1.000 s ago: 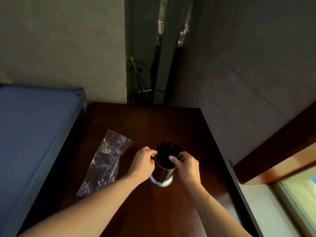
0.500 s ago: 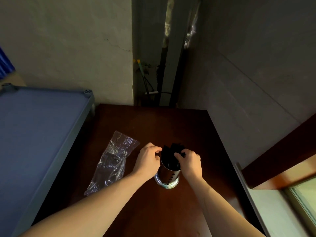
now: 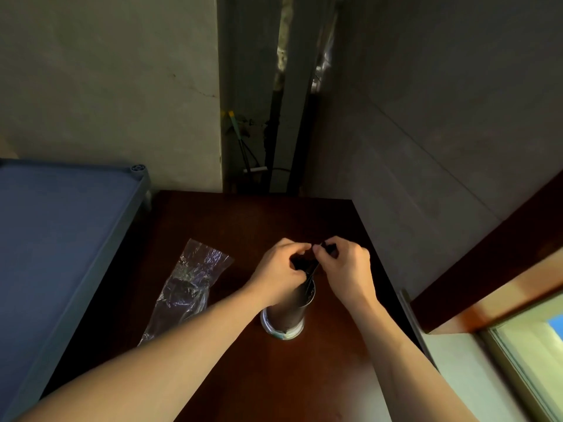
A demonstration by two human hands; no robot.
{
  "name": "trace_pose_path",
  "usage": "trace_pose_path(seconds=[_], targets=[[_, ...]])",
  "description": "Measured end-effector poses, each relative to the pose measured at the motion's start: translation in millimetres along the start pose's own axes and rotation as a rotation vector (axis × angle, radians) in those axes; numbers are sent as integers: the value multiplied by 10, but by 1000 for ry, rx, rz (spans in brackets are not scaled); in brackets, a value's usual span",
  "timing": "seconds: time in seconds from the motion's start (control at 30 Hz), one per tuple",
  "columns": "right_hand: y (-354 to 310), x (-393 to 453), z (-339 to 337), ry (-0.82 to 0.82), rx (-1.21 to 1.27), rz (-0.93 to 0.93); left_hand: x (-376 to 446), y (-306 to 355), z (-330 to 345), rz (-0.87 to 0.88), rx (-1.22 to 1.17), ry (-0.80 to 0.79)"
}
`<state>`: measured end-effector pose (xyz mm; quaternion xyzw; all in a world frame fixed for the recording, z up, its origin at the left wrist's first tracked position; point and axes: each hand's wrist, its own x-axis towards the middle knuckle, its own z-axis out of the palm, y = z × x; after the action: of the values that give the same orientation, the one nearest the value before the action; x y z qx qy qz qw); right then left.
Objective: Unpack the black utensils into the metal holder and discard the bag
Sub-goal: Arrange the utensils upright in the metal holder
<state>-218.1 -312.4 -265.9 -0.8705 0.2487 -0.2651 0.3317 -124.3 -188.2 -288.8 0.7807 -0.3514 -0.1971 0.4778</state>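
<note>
Where the black utensils (image 3: 305, 263) stick up out of the metal holder (image 3: 291, 309), you've got both hands bunched over their tops. The holder stands upright on the dark wood table (image 3: 304, 376), approx mid-table, w/ a pale ring at its base. Your left hand (image 3: 281, 269) is curled, fingers closed round the utensil ends from the left side, wrist covering part of the holder's rim. Your right hand (image 3: 347, 269) comes in from the right, thumb & fingertips pinched on the same dark bundle; the two hands nearly touch above it. Can't tell how many utensils there are, too dark.

The clear plastic bag (image 3: 189, 284) lies flat & crumpled on the table to the left of the holder, apart from it, near your left forearm. Something dark shows inside it, can't make out what.

Further left, a blue shelf (image 3: 61, 239) sits beside the table edge. Concrete wall (image 3: 426, 132) behind & right, window frame (image 3: 518, 345) at lower right.
</note>
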Motion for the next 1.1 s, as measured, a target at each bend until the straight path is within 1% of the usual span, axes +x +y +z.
trace_pose_path(seconds=[0.03, 0.1, 0.17, 0.23, 0.33, 0.4, 0.43, 0.5, 0.53, 0.6, 0.63, 0.7, 0.8, 0.87, 0.93, 1.0, 1.1], targets=[[-69, 20, -43, 5, 1, -26, 29, 51, 14, 17, -8, -41], [-185, 47, -105, 15, 18, -60, 57, 148, 21, 54, -25, -59], [-263, 63, -134, 19, 54, -83, 82, 198, 6, 72, -70, -32], [-305, 77, -138, 12, 98, -94, 109, 215, -31, 60, -57, -5], [-320, 76, -154, 1, 173, -84, 136, 220, -89, 65, -37, 20], [-273, 29, -171, 34, 253, -55, 149, 235, -152, 65, -79, 56], [-233, -18, -172, 67, 311, -19, 167, 240, -194, 47, -158, 84], [-134, -160, -115, 73, 485, 78, 221, 269, -272, -36, -417, 149], [-92, -253, -58, 28, 575, 132, 246, 294, -306, -84, -563, 177], [-40, -417, 91, -114, 691, 231, 287, 337, -356, -167, -825, 217], [-20, -469, 165, -169, 731, 271, 299, 349, -365, -199, -939, 215], [-7, -492, 265, -206, 832, 328, 307, 367, -349, -246, -1121, 171], [-28, -376, 290, -110, 1054, 363, 303, 354, -252, -302, -1245, 113], [-53, -282, 263, -25, 1118, 338, 284, 324, -177, -321, -1268, 111], [-80, -203, 240, 57, 1085, 302, 266, 282, -117, -330, -1268, 107], [-110, -156, 222, 121, 989, 258, 253, 237, -74, -339, -1252, 97], [-131, -99, 170, 162, 867, 215, 242, 186, -43, -393, -1239, 101]])
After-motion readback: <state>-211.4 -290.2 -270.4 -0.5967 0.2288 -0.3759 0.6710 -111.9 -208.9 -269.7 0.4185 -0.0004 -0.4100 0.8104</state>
